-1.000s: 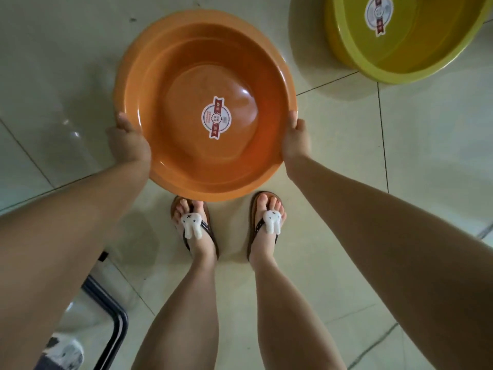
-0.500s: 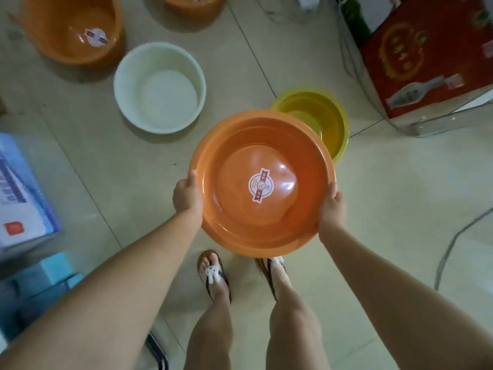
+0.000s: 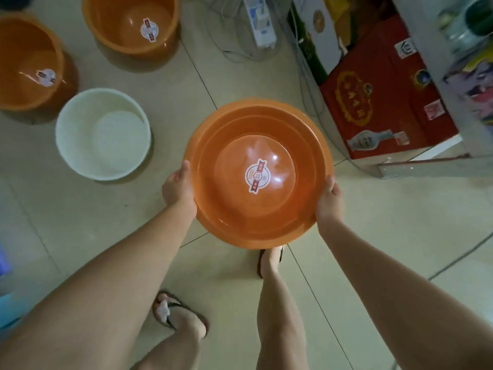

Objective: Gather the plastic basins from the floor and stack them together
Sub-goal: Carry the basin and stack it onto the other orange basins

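round glossy orange basin, left hand and right hand grip pinching rim

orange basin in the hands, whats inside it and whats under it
Inside the held orange basin: only a round sticker. Under it, one sandalled foot pokes out; the floor beneath is hidden.

One head-worn wide-angle view looks steeply down from standing height, close over the orange basin, facing the tiled floor ahead
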